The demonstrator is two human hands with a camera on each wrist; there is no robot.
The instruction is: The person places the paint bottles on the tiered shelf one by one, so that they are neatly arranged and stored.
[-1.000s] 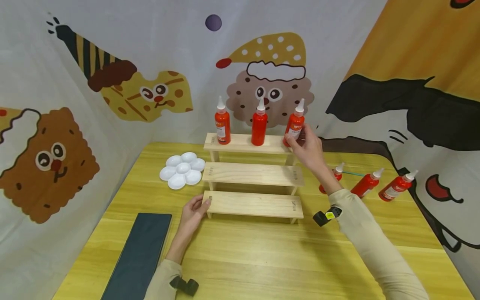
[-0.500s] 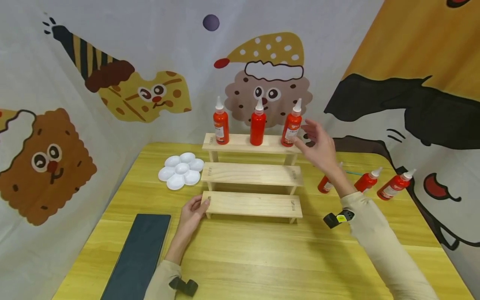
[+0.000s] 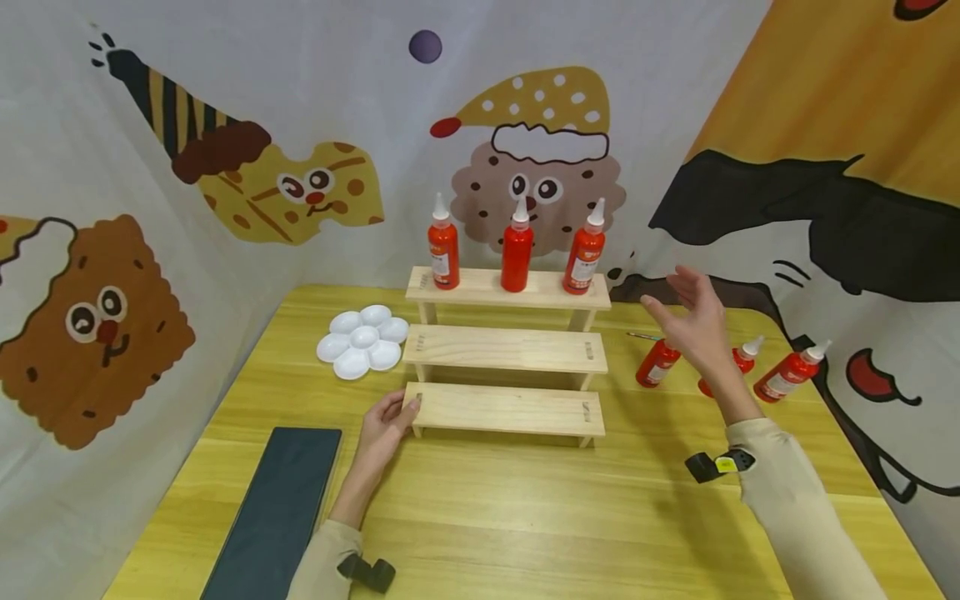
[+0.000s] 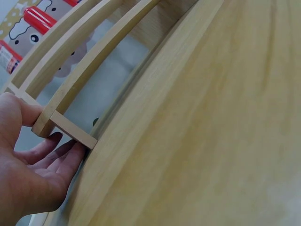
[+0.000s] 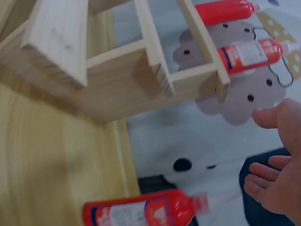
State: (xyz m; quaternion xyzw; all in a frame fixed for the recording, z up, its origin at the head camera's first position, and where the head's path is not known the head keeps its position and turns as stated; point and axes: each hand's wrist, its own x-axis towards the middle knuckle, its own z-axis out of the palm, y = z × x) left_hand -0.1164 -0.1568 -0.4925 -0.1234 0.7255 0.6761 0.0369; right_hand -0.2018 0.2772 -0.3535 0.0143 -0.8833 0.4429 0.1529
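Observation:
A three-step wooden display stand (image 3: 506, 348) sits on the table. On its top step stand three red paint bottles with white nozzle caps: left (image 3: 444, 257), middle (image 3: 517, 260) and right (image 3: 584, 260). My left hand (image 3: 386, 433) grips the left end of the lowest step; in the left wrist view its thumb (image 4: 29, 114) lies on the board and the fingers are beside the leg. Raised in the air right of the stand, my right hand (image 3: 697, 325) holds nothing, thumb and fingers apart. Below it is another red bottle (image 3: 657, 364), also in the right wrist view (image 5: 141, 211).
Two more red bottles, one partly behind my right wrist (image 3: 742, 360) and one farther right (image 3: 787, 377), are on the table. A thin brush (image 3: 642, 336) lies near them. Left of the stand are a white flower-shaped palette (image 3: 364, 337) and a dark flat rectangular board (image 3: 277, 508).
My right hand has let go of the right bottle on the top step and moved right and slightly down, over the other bottles. The left hand has kept its place on the stand.

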